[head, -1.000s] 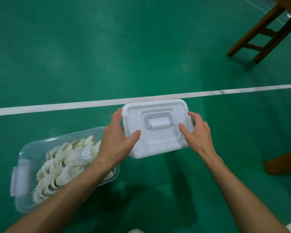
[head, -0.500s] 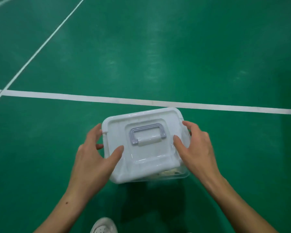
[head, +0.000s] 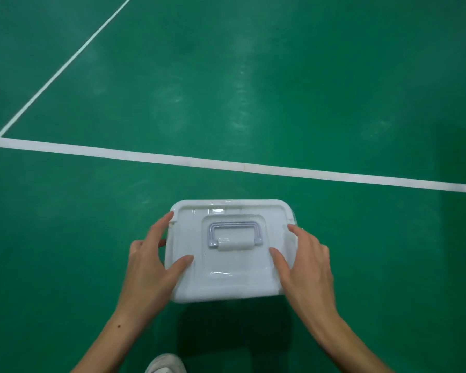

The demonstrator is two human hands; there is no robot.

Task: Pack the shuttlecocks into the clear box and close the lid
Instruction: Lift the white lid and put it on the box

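The white lid (head: pixel 230 251) sits on top of the clear box on the green floor (head: pixel 226 90), just this side of the white line (head: pixel 226 164). The left hand (head: pixel 154 267) and the right hand (head: pixel 304 267) are spread wide, thumbs on top of the lid and fingers over its short ends. The box is almost hidden, so I cannot tell if the lid has clicked shut. If one side gets pushed harder, the lid could tip and stay loose. Its long side runs left to right, and the grey handle (head: pixel 234 235) lies flat.
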